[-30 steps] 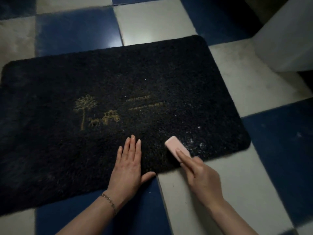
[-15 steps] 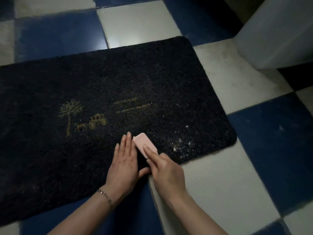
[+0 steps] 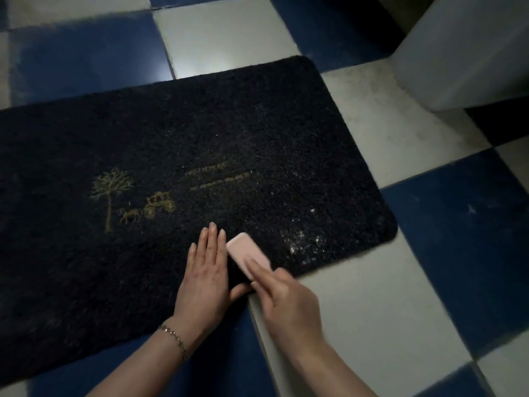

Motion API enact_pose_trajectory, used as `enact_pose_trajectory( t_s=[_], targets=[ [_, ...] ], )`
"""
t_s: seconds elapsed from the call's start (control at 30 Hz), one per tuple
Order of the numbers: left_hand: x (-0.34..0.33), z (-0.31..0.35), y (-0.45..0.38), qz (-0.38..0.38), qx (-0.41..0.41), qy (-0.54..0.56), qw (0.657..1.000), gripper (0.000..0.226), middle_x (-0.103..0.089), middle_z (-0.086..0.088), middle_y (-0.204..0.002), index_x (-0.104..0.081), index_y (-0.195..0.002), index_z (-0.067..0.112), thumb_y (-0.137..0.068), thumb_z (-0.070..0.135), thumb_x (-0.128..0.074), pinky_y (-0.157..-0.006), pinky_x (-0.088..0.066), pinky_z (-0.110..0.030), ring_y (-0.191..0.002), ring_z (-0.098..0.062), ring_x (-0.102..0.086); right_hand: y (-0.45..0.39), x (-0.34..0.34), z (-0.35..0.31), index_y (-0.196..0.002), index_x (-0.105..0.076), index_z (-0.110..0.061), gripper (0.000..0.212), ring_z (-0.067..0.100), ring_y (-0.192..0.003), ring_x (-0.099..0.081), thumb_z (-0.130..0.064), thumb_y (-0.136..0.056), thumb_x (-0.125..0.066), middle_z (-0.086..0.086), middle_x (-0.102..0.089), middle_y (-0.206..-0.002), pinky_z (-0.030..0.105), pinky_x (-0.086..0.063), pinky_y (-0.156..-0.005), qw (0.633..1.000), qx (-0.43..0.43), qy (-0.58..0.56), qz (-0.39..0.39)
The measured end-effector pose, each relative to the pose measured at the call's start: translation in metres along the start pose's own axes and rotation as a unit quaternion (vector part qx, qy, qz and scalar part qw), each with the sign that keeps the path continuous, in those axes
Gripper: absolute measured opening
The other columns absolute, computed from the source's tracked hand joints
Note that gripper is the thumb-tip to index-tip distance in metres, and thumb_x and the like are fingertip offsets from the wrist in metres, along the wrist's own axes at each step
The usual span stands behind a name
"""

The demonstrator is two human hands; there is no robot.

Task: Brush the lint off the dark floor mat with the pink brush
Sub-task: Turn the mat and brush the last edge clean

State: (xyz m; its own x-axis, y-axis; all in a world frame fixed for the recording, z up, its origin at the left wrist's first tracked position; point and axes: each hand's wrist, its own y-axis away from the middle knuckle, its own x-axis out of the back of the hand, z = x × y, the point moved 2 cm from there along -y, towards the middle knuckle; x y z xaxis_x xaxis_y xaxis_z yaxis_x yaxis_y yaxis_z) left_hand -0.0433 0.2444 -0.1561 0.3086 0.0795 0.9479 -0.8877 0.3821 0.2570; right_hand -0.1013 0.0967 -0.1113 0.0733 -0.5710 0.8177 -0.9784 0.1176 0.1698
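While it lies at lower centre of the frame on the mat's near edge, the small pink rounded plastic brush point(image 3: 248, 251) looks light and rigid. The right hand point(image 3: 286, 305) pinches its near end, a suitable hold. The left hand point(image 3: 204, 277), fingers flat, presses the dark pile floor mat point(image 3: 200, 138). Pale lint point(image 3: 303, 242) remains right of the brush.

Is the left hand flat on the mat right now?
Touching. The head view shows the left hand lying palm down with straight fingers on the dark mat, beside the pink brush that the right hand holds.
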Motion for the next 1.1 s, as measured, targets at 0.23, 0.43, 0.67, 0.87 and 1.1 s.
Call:
enact_pose_trajectory(
  t_s=[0.23,0.43,0.67,0.87,1.1],
  targets=[
    [0.002,-0.001,0.002,-0.015,0.006,-0.025,1.000,0.110,-0.013,-0.022,-0.159,-0.021,-0.150,-0.003,-0.079,0.081,-0.028,-0.116,-0.008,-0.041,-0.147,-0.030,-0.010,-0.029,0.019,0.033,-0.126,-0.044,-0.057,0.043,0.021,-0.052,-0.057,-0.047,-0.085,-0.046,-0.004,-0.055,-0.071,0.030,-0.041,-0.042,0.994,0.049,0.098,0.013],
    [0.003,0.000,0.003,0.012,0.002,-0.027,1.000,0.109,-0.003,-0.018,-0.160,-0.012,-0.152,0.000,-0.077,0.079,-0.024,-0.117,0.001,-0.039,-0.148,-0.028,0.000,-0.025,0.040,0.055,-0.127,-0.038,-0.062,0.043,0.016,-0.075,-0.061,-0.043,-0.091,-0.052,-0.008,-0.058,-0.085,0.031,-0.046,-0.063,0.998,-0.039,0.051,0.023],
    [0.003,0.000,0.004,-0.007,-0.003,-0.006,1.000,0.108,0.012,-0.017,-0.158,-0.004,-0.150,0.001,-0.079,0.062,-0.056,-0.120,0.000,-0.040,-0.148,-0.028,0.010,-0.019,-0.008,-0.011,-0.130,-0.033,-0.061,0.042,0.019,-0.076,-0.061,-0.055,-0.089,-0.028,-0.004,-0.058,-0.089,0.034,-0.048,-0.065,1.000,0.020,-0.015,-0.016],
    [0.004,-0.001,0.003,-0.021,0.014,-0.024,0.999,0.110,-0.016,-0.025,-0.157,-0.024,-0.148,-0.006,-0.078,0.077,-0.034,-0.115,-0.011,-0.042,-0.146,-0.032,-0.012,-0.044,0.012,0.024,-0.126,-0.044,-0.058,0.038,0.023,-0.071,-0.063,-0.045,-0.091,-0.048,-0.002,-0.060,-0.083,0.034,-0.048,-0.058,0.998,0.016,0.057,0.016],
    [0.002,0.001,0.003,0.003,0.018,-0.007,1.000,0.113,0.006,-0.018,-0.160,-0.006,-0.152,0.000,-0.076,0.079,-0.031,-0.121,-0.002,-0.040,-0.148,-0.027,0.007,-0.045,0.028,0.039,-0.128,-0.040,-0.058,0.039,0.019,-0.088,-0.062,-0.042,-0.093,-0.048,-0.005,-0.062,-0.097,0.034,-0.048,-0.071,0.998,-0.049,0.022,0.012]
  ],
)
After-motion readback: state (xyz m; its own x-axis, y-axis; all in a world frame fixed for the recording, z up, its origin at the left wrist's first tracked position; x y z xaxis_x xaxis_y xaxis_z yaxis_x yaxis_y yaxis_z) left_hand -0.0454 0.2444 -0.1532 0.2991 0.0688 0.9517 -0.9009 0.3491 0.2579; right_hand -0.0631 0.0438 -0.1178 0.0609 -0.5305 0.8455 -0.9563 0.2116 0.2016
